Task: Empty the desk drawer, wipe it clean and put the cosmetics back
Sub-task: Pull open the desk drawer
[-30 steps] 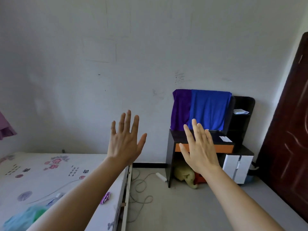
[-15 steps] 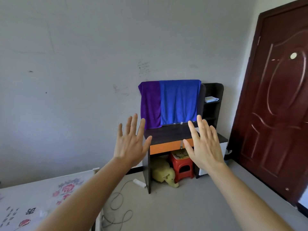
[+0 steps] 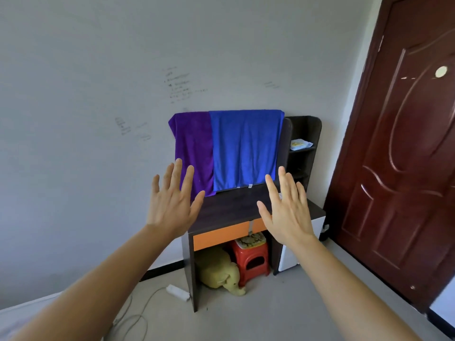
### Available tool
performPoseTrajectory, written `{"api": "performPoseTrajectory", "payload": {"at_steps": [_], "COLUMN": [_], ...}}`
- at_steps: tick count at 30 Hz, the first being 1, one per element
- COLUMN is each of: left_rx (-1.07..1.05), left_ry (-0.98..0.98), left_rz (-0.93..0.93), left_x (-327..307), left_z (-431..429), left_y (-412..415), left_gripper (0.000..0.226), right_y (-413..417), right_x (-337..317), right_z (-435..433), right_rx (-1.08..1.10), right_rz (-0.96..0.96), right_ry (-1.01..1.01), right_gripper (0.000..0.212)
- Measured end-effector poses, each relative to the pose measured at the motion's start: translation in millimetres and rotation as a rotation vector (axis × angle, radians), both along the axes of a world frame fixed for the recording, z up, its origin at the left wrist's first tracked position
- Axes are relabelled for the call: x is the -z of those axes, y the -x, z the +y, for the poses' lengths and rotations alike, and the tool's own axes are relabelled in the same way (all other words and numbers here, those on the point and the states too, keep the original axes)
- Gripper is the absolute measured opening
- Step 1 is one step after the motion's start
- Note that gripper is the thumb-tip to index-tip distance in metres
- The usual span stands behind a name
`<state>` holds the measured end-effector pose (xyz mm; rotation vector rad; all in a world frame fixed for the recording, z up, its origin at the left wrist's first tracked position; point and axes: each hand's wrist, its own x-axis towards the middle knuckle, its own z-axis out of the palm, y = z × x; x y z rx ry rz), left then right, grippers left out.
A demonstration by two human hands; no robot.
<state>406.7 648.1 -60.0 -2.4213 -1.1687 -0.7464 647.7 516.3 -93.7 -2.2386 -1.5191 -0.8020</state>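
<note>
Dark desk [image 3: 234,205] against grey wall [image 3: 98,94]

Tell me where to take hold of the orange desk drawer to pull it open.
Best pinch the small grey pull near the middle of the orange drawer front, coming straight in from the front. The panel is flat and shut under the desk top, with no other hold showing.

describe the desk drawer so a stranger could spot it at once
Left of the brown door stands a dark desk. The drawer is the orange band right under its top, above a red stool and a yellow plush elephant. Nothing else on the desk is orange.
</note>
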Motion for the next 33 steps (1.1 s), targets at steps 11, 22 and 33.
{"api": "performPoseTrajectory", "payload": {"at_steps": [11,22,33], "left_rx": [0.252,0.428,0.322], "left_ry": [0.149,0.133,0.190], "left_rz": [-0.029,0.119,0.150], "left_x": [27.9,78.0,107.2], "left_z": [183.5,257.1,381.1], "left_y": [-203.6,-459.1,-577.7], "left_gripper": [0.072,0.070,0.068], "right_y": [-154.7,-369.4,-529.3], "right_x": [10.6,62.1,88.0], "right_z": [127.9,178.6,342.8], "right_rx": [0.231,0.405,0.246], "right_rz": [-0.067,0.045,0.141], "right_ry": [0.049,0.063,0.165], "right_gripper": [0.069,0.070,0.072]}}
